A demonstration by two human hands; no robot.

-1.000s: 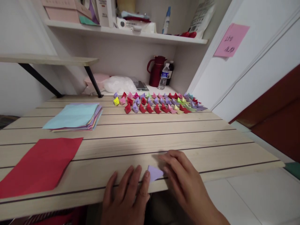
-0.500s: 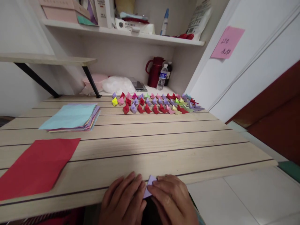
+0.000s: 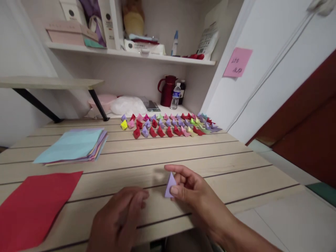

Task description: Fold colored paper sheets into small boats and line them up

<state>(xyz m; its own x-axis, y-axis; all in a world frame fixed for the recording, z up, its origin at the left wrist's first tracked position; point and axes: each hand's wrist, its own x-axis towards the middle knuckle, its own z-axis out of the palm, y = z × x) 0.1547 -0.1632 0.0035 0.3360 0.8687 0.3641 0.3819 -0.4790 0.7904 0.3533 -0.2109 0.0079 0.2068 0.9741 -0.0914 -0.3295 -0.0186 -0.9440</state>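
My right hand [image 3: 187,189] pinches a small folded purple paper triangle [image 3: 170,186] between thumb and fingers, holding it up over the near part of the table. The index finger stretches out above the triangle's tip. To the left, apart from the paper, my left hand [image 3: 119,213] is half curled with nothing visible in it; its thumb and fingers stand slightly apart. A red paper sheet [image 3: 39,206] lies left of my left hand. Behind it rests a stack of coloured paper [image 3: 72,143] with a light blue sheet on top.
Several rows of small folded paper boats [image 3: 169,131] stand along the table's back. Behind them are a dark red jug [image 3: 168,91], a water bottle [image 3: 175,98] and a plastic bag [image 3: 128,105]. A raised board [image 3: 49,84] on black legs stands at back left.
Both hands have risen from the table's near edge and moved apart. My left hand has let go of the purple paper, now held upright in my right hand alone. The view has shifted slightly.
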